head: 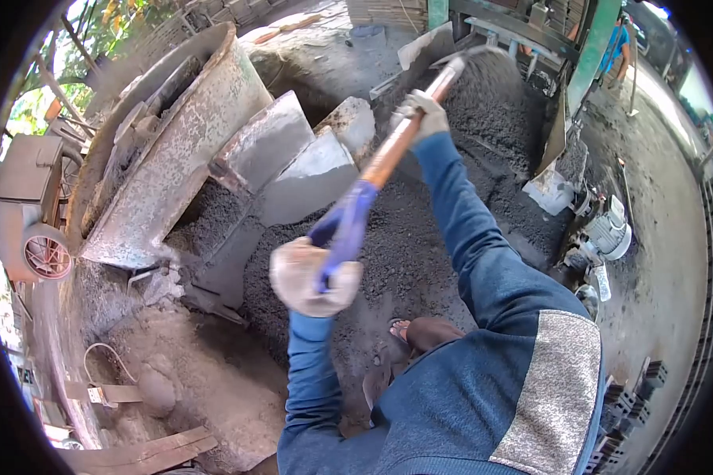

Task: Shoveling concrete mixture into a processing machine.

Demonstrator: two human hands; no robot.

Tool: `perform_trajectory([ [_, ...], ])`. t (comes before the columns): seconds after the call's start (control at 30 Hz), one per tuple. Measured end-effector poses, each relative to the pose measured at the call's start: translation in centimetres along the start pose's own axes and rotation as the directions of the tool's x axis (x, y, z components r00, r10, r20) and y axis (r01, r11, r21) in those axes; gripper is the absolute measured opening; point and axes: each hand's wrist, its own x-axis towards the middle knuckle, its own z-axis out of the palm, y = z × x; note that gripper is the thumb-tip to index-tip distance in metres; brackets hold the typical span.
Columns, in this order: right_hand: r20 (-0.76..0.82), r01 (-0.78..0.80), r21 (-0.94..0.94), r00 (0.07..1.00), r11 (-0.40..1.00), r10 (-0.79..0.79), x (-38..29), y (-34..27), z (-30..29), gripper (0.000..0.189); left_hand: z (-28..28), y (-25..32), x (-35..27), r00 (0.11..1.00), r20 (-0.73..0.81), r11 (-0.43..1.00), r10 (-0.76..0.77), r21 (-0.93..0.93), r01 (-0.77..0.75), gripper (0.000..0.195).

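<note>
I hold a shovel with a wooden shaft (383,157) and a blue D-shaped grip (356,217) slanting away from me. My left hand (309,279), in a pale glove, closes on the grip and is blurred by motion. Farther up, my gloved right hand (425,116) wraps around the shaft near its metal socket (450,74). Dark, loose granular mix (490,71) blurs around the far end, where the blade is hard to make out. Beneath the shovel, more of this dark mix (404,237) covers the ground around my sandalled foot (399,328).
A large, rusty metal drum (184,148) stands at left, with metal sheets (273,142) beside it. An electric motor (606,231) sits at right, near a green post (594,53). Another person (617,50) is at back right. Hollow blocks (624,409) are stacked lower right.
</note>
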Motion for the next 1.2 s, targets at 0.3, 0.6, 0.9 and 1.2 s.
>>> perform_trajectory([
  [0.3,-0.457,-0.275,-0.419,0.888,0.865,0.061,-13.2,2.5,-4.9,0.015,3.6,0.9,-21.1,0.484,0.871,0.959,-0.087,-0.058,0.276,0.043],
  [0.6,-0.123,-0.104,-0.992,0.942,0.076,-0.311,-21.2,4.7,-6.6,0.033,6.1,0.1,-11.8,0.474,0.750,0.504,-0.461,-0.218,0.836,0.040],
  [0.9,-0.106,0.010,-0.725,0.986,-0.688,0.126,-45.6,3.8,-5.1,0.047,9.7,-3.6,-15.7,-0.411,0.573,-0.701,-0.709,-0.511,0.498,0.025],
  [1.2,-0.578,-0.616,-0.739,0.788,-0.272,-0.213,-55.5,-2.6,-11.3,0.033,2.3,-10.7,-29.4,-0.561,0.458,-0.723,-0.690,-0.477,0.500,0.029],
])
